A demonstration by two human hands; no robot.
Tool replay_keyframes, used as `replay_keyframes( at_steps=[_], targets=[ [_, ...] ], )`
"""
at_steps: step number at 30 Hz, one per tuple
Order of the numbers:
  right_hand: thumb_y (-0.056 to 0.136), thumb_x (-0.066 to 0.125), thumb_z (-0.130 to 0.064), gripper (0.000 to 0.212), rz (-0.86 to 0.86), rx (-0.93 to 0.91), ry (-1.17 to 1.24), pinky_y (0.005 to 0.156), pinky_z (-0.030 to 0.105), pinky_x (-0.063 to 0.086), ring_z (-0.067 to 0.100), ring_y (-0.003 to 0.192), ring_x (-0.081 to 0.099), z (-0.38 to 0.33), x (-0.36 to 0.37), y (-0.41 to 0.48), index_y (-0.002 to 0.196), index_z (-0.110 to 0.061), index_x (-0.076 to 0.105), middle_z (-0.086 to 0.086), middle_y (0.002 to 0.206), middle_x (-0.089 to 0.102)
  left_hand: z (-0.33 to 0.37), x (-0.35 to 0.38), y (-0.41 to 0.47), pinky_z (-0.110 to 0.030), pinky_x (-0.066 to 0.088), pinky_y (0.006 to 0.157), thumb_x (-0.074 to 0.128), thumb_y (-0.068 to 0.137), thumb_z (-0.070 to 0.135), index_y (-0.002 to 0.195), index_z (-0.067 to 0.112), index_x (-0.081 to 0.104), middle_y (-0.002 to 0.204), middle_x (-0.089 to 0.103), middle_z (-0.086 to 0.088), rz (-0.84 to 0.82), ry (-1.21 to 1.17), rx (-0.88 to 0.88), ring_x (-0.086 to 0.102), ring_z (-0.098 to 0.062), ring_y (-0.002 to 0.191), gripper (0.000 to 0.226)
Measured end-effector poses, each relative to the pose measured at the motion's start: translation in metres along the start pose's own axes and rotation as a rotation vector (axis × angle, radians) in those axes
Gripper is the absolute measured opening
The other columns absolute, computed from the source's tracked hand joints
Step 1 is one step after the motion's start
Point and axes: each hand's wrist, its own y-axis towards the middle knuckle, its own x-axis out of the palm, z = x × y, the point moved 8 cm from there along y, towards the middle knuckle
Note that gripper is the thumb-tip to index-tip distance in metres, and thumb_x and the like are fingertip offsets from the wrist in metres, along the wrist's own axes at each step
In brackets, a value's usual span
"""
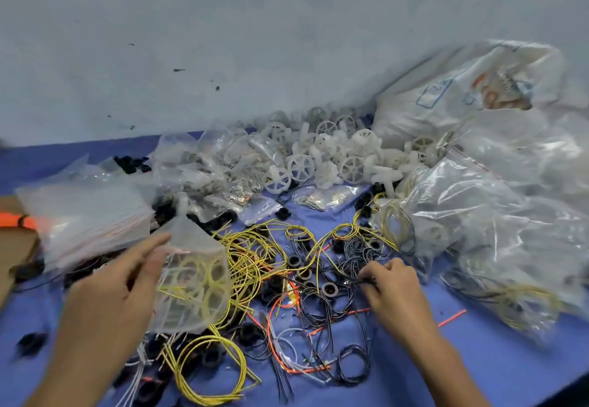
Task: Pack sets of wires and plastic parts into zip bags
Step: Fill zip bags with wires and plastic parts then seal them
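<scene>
Both forearms reach in from the bottom edge, cut off below the elbows. Left hand (118, 292) is raised and turned inward, thumb and fingers pinching the top edge of a small clear zip bag (194, 282) that hangs open-sided just right of it. Inside the bag show yellow wire loops and a pale plastic part, blurred through the film. Right hand (395, 292) lies palm down, well apart from the bag, with its fingers curled and their tips bunched on a strand of the thin black wires (322, 314).

Under everything lies a blue table cover (478, 358). At right, big crumpled clear plastic bags (478, 215) hold more wire and parts, hard to make out, and a white printed sack (462, 87) leans on the wall behind them. A heap of white spoked plastic wheels (334, 154) sits at the back, beyond both hands. Left of the held bag rests a stack of empty zip bags (86, 215).

Between the hands sprawl loose yellow wires (251, 253), with orange wires (277, 311) threaded under the black ones. Small dark rings (328, 288) are scattered among them, just left of the right hand's fingertips.
</scene>
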Motion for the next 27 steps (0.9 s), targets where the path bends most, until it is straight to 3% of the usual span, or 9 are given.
replay_keyframes(
  at_steps=[3, 6, 9, 12, 16, 19, 23, 25, 27],
  targets=[
    [0.085, 0.071, -0.022, 0.010, 0.169, 0.001, 0.242, 0.076, 0.031, 0.036, 0.025, 0.093, 0.052, 0.001, -0.024, -0.001, 0.093, -0.028, 0.073, -0.006, 0.084, 0.049, 0.011, 0.012, -0.020, -0.038, 0.052, 0.050, 0.048, 0.092, 0.063, 0.115, 0.070, 0.052, 0.056, 0.062, 0.007, 0.020, 0.037, 0.022, 0.058, -0.013, 0.048, 0.024],
    [0.088, 0.069, -0.026, 0.012, 0.281, 0.031, 0.411, 0.082, 0.029, 0.040, 0.018, 0.093, 0.056, 0.001, -0.047, -0.001, 0.098, -0.032, 0.074, -0.001, 0.097, 0.057, 0.019, 0.016, -0.027, -0.037, 0.052, 0.054, 0.050, 0.085, 0.055, 0.118, 0.061, 0.057, 0.059, 0.062, 0.008, 0.033, 0.012, 0.006, 0.057, -0.016, 0.051, 0.034],
    [0.092, 0.064, -0.032, 0.012, 0.389, 0.059, 0.625, 0.071, 0.023, 0.045, 0.007, 0.080, 0.061, -0.005, -0.071, -0.004, 0.090, -0.043, 0.068, -0.009, 0.089, 0.065, 0.022, 0.018, -0.027, -0.034, 0.047, 0.052, 0.049, 0.084, 0.057, 0.121, 0.057, 0.058, 0.052, 0.052, 0.010, 0.028, 0.025, -0.009, 0.052, -0.016, 0.050, 0.038],
    [0.096, 0.061, -0.034, 0.008, 0.418, 0.042, 0.919, 0.065, 0.019, 0.047, 0.007, 0.071, 0.062, -0.021, -0.085, -0.014, 0.093, -0.032, 0.068, -0.009, 0.082, 0.072, 0.026, 0.020, -0.025, -0.032, 0.040, 0.052, 0.049, 0.085, 0.058, 0.119, 0.051, 0.062, 0.053, 0.051, 0.014, 0.048, 0.016, -0.013, 0.047, -0.018, 0.052, 0.038],
    [0.094, 0.061, -0.027, 0.011, 0.152, -0.068, 1.155, 0.054, 0.015, 0.040, 0.005, 0.058, 0.052, -0.062, -0.066, -0.036, 0.095, -0.024, 0.071, 0.004, 0.072, 0.069, 0.031, 0.026, -0.024, -0.038, 0.047, 0.060, 0.044, 0.092, 0.065, 0.123, 0.046, 0.063, 0.061, 0.058, 0.005, 0.031, 0.010, -0.017, 0.062, -0.030, 0.067, 0.040],
    [0.091, 0.064, -0.032, 0.010, -0.094, -0.157, 0.926, 0.054, 0.019, 0.040, 0.003, 0.055, 0.049, -0.099, -0.031, -0.056, 0.096, -0.036, 0.071, 0.002, 0.066, 0.065, 0.037, 0.031, -0.028, -0.038, 0.047, 0.062, 0.035, 0.095, 0.064, 0.127, 0.045, 0.061, 0.072, 0.069, -0.003, 0.007, 0.023, 0.013, 0.065, -0.032, 0.073, 0.045],
    [0.086, 0.053, -0.055, 0.020, -0.264, -0.265, 0.491, 0.060, 0.025, 0.046, 0.004, 0.054, 0.050, -0.145, 0.002, -0.062, 0.104, -0.054, 0.060, -0.020, 0.061, 0.060, 0.048, 0.043, -0.050, -0.032, 0.047, 0.063, 0.023, 0.096, 0.067, 0.134, 0.053, 0.046, 0.089, 0.074, 0.007, -0.054, 0.123, 0.125, 0.067, -0.021, 0.082, 0.047],
    [0.089, 0.053, -0.038, 0.017, -0.395, -0.242, 0.633, 0.057, 0.034, 0.054, 0.012, 0.052, 0.057, -0.170, 0.015, -0.065, 0.092, -0.038, 0.069, -0.005, 0.061, 0.066, 0.052, 0.051, -0.058, -0.030, 0.050, 0.067, 0.014, 0.095, 0.069, 0.138, 0.058, 0.035, 0.102, 0.073, 0.012, -0.107, 0.182, 0.162, 0.067, -0.015, 0.090, 0.049],
    [0.091, 0.049, -0.009, 0.023, -0.449, -0.193, 0.834, 0.061, 0.042, 0.057, 0.017, 0.058, 0.061, -0.190, 0.028, -0.064, 0.077, -0.018, 0.065, 0.009, 0.066, 0.066, 0.059, 0.054, -0.063, -0.027, 0.052, 0.055, 0.028, 0.095, 0.060, 0.131, 0.054, 0.051, 0.093, 0.074, 0.012, -0.146, 0.199, 0.227, 0.070, -0.014, 0.078, 0.043]
  ],
)
